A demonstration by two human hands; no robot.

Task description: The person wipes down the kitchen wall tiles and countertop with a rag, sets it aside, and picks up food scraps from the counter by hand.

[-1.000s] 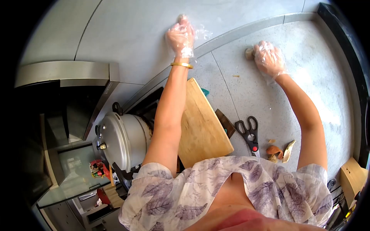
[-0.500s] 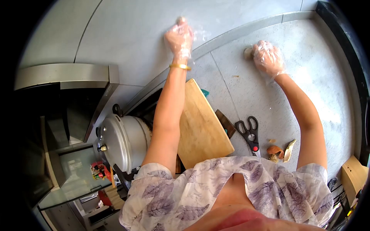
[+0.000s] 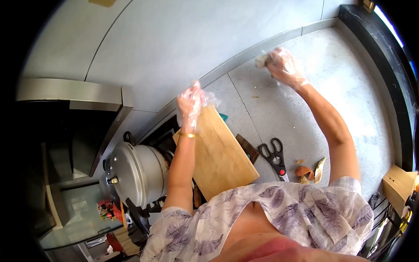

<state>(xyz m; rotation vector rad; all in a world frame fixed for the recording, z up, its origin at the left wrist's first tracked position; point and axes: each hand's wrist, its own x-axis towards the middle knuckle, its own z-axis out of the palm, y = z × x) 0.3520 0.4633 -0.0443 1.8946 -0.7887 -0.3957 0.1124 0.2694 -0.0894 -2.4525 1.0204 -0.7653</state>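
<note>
Kitchen: lidded pot (image 3: 144, 174), cutting board (image 3: 220, 155), range hood (image 3: 70, 93).

Your grey bench (image 3: 288, 120) holds scissors (image 3: 279, 165) (black-handled, with some red), a brown scrap (image 3: 305, 172) and, just beside it, a pale strip (image 3: 320, 170).

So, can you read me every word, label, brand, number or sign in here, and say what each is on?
No readable text anywhere.
Colourful packaging: any print is too small and blurred to read.
Wooden block at the picture's right: small dark marks, not readable.
Scissors and big metal pot: no lettering can be made out.
</note>
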